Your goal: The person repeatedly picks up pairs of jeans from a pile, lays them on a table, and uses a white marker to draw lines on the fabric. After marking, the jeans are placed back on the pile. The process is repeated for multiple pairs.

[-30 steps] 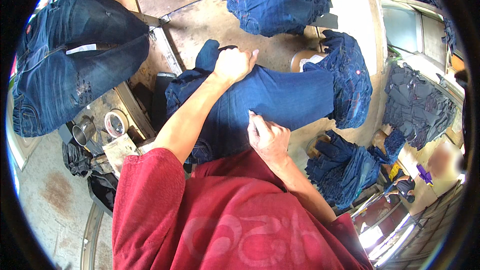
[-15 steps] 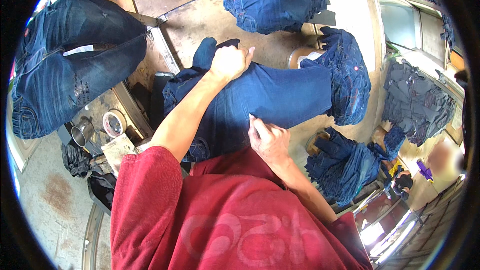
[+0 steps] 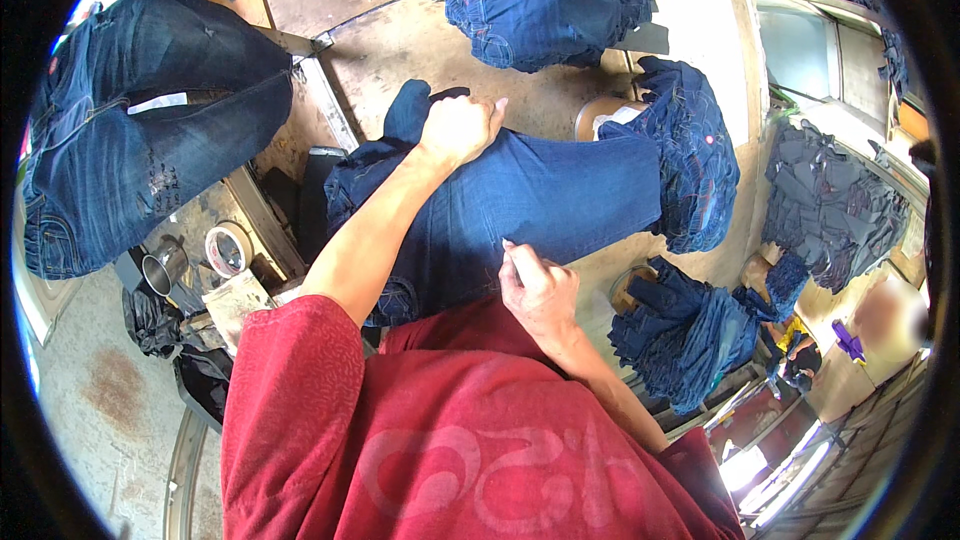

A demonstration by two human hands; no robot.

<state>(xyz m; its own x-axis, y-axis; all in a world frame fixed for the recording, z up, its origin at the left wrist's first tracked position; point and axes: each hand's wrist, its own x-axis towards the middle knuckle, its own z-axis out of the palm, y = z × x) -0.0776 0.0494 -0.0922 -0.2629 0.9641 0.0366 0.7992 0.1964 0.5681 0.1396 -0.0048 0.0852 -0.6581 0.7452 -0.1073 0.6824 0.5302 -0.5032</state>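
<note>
A pair of blue jeans (image 3: 560,180) is stretched across the work surface before me, one leg running right and the bunched part to the left. At its far edge my left hand (image 3: 460,130) is closed on the denim, thumb sticking out. My right hand (image 3: 540,290) rests by the near edge of the leg, fingers curled in and thumb and fingertip pinched against the cloth. Whatever lies in that pinch is too small to make out. The right end of the leg meets a rumpled heap of jeans (image 3: 695,160).
More jeans (image 3: 545,0) are piled at the back, and a dark pair (image 3: 150,120) hangs over the left side. A tape roll (image 3: 229,248) and metal cup (image 3: 166,268) stand at left. Folded denim (image 3: 680,335) and dark grey garments (image 3: 835,205) lie at right.
My right hand has shifted very slightly, its fingertips a little lower and to the right along the denim. My left hand keeps its place and grip.
</note>
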